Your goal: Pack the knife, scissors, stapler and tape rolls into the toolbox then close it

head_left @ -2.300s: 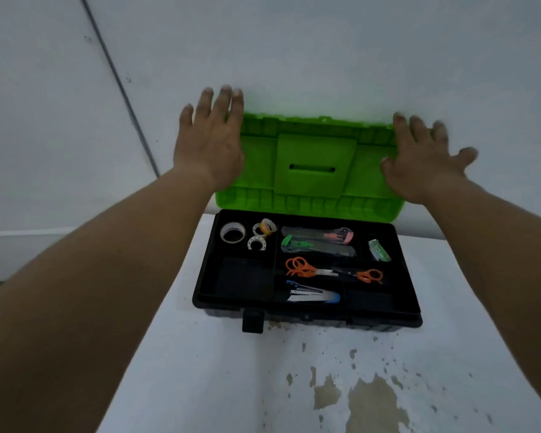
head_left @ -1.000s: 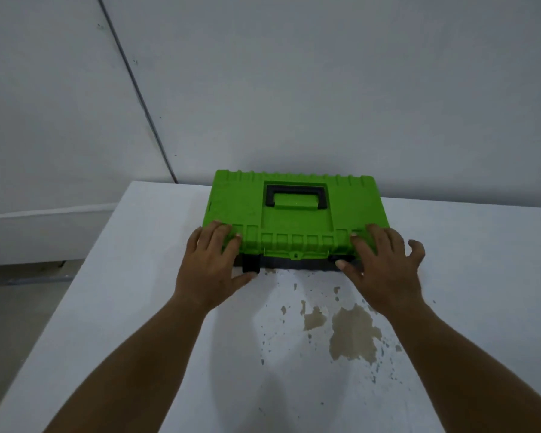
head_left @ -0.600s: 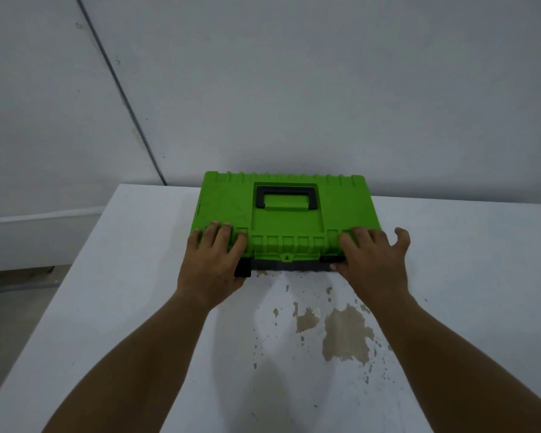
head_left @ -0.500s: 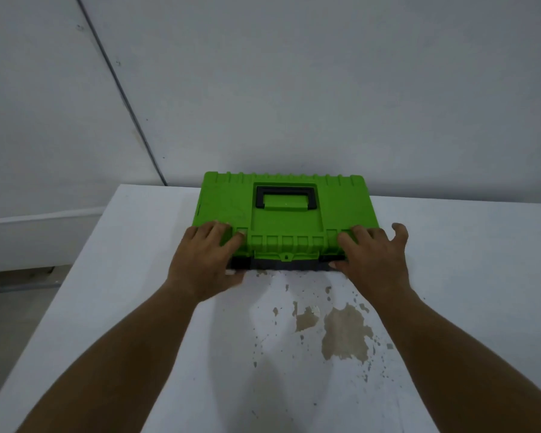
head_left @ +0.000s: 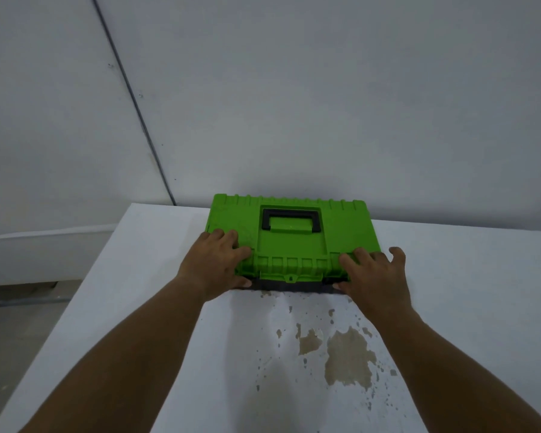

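Since the lid stood upright against the wall a couple of seconds ago, with knife, scissors, stapler and tape rolls visible in the black tray, it has swung down flat, and both hands have come forward from its far edge to its near one.

Largest first: the white table [head_left: 144, 307] runs out from the wall, its paint flaked away in a brown patch [head_left: 347, 357] at about five o'clock from the box. The green toolbox [head_left: 341, 226] sits at the table's twelve o'clock edge, close against the wall, its lid down over the dark base [head_left: 291, 286]; the contents are hidden now. A black carry handle [head_left: 289, 220] lies folded in the recess on top.

The left hand [head_left: 214, 265] is draped over the lid's near corner at eight o'clock, fingers spread on top and thumb tucked under the front lip. The right hand [head_left: 377, 273] mirrors it at four o'clock. Neither is clenched; both press flat on the box, and whether the latches beneath them are snapped home I cannot tell.

It looks a stiff, moulded plastic case, likely light given its small load, with ribbed edges that should not slip. The sensible hold for lifting is the top handle.
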